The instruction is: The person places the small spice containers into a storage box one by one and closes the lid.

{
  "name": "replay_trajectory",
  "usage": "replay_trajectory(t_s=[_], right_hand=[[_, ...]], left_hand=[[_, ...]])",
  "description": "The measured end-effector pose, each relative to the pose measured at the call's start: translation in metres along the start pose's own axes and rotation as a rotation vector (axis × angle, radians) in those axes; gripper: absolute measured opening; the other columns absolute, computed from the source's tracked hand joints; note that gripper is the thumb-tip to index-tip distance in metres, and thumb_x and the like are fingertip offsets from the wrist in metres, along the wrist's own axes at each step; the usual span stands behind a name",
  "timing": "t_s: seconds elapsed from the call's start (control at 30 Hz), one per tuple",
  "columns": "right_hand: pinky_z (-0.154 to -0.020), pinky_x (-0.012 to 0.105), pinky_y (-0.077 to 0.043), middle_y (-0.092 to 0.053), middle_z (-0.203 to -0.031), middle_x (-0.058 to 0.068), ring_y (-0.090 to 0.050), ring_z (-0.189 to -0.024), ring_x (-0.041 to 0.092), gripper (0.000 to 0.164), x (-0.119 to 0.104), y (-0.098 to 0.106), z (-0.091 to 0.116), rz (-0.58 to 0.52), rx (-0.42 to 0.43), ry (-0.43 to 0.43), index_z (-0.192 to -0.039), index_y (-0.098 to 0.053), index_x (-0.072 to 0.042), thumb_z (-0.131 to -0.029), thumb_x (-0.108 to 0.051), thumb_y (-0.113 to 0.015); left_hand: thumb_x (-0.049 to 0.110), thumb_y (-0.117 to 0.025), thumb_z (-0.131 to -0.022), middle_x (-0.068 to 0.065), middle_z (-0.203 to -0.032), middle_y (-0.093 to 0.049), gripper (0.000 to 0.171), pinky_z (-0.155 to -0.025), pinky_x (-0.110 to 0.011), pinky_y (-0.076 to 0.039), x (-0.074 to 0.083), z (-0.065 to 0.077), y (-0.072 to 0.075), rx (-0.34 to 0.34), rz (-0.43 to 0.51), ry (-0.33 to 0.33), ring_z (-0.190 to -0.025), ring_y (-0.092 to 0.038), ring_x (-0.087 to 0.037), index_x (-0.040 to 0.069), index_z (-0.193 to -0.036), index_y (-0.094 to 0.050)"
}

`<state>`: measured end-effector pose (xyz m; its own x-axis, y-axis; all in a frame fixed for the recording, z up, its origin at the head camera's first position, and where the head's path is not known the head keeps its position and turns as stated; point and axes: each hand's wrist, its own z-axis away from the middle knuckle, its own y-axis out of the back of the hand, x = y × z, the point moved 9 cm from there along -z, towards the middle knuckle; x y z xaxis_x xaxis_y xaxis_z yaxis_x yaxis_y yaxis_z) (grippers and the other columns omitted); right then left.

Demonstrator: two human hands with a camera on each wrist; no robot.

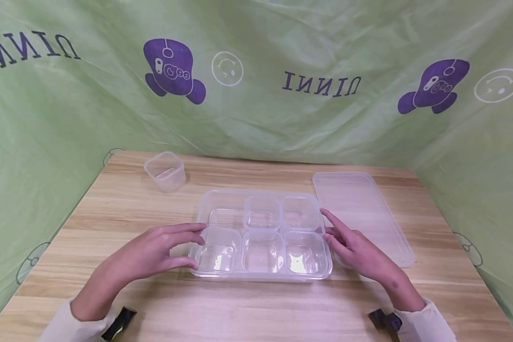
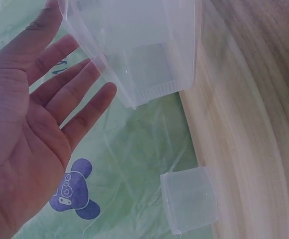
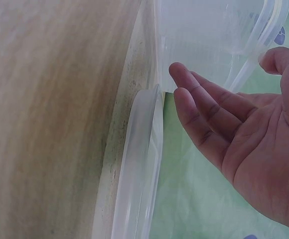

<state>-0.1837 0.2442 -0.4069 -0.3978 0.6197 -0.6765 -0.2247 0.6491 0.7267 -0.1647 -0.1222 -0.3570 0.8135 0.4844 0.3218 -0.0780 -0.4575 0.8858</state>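
Note:
A large clear plastic box point(image 1: 265, 276) stands on the wooden table, with several small square clear cups inside it. One cup point(image 1: 262, 251) sits at the front middle, and the back left part of the box holds no cup. My left hand point(image 1: 162, 249) is at the box's left side, its fingers spread and fingertips right at the rim. On the opposite side my right hand point(image 1: 355, 244) has its fingertips at the right wall, also seen in the right wrist view. Neither hand is curled round the box.
Another clear cup point(image 1: 166, 173) stands alone at the back left of the table point(image 1: 265, 313). A flat clear lid point(image 1: 363, 213) lies to the right of the box, under my right hand. Green printed cloth point(image 1: 256, 128) hangs behind and at both sides.

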Motion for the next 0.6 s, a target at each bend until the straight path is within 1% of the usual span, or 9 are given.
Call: replay_trajectory(t_s=[0.1,0.33,0.47,0.6], right_hand=[[-0.099,0.053,-0.049,-0.068,-0.129,0.016,-0.064,-0.121,0.027,0.062,-0.0003,0.0001,0.0002,0.002,0.004,0.001,-0.164,-0.024,-0.012,-0.109,-0.014,-0.053],[-0.099,0.055,-0.048,-0.068,-0.129,0.017,-0.064,-0.121,0.028,0.062,-0.0005,-0.0005,0.0000,-0.004,0.004,0.001,-0.164,-0.024,-0.011,-0.109,-0.014,-0.053],[-0.099,0.055,-0.048,-0.068,-0.129,0.016,-0.064,-0.121,0.028,0.062,-0.0006,-0.0003,0.0000,-0.003,0.006,0.000,-0.164,-0.024,-0.011,-0.109,-0.014,-0.053],[-0.100,0.056,-0.048,-0.068,-0.129,0.016,-0.064,-0.121,0.028,0.062,-0.0010,-0.0002,-0.0001,-0.003,0.006,0.000,-0.164,-0.024,-0.011,-0.109,-0.014,-0.053]], left_hand=[[0.043,-0.079,-0.088,-0.010,-0.137,-0.065,0.037,-0.091,-0.044,-0.057,0.0004,-0.0002,0.0002,-0.012,-0.002,0.001,-0.116,-0.067,-0.026,0.017,-0.113,-0.073],[0.037,-0.076,-0.094,-0.013,-0.138,-0.063,0.032,-0.093,-0.047,-0.055,0.0018,0.0004,-0.0015,-0.064,-0.002,-0.005,-0.120,-0.065,-0.029,0.012,-0.115,-0.075],[0.032,-0.075,-0.097,-0.012,-0.140,-0.062,0.027,-0.095,-0.048,-0.055,0.0019,0.0008,-0.0026,-0.089,0.000,0.000,-0.122,-0.064,-0.029,0.013,-0.115,-0.075],[0.028,-0.075,-0.097,-0.012,-0.141,-0.062,0.022,-0.095,-0.047,-0.055,0.0021,0.0010,-0.0027,-0.097,0.008,0.006,-0.122,-0.064,-0.029,0.014,-0.114,-0.074]])
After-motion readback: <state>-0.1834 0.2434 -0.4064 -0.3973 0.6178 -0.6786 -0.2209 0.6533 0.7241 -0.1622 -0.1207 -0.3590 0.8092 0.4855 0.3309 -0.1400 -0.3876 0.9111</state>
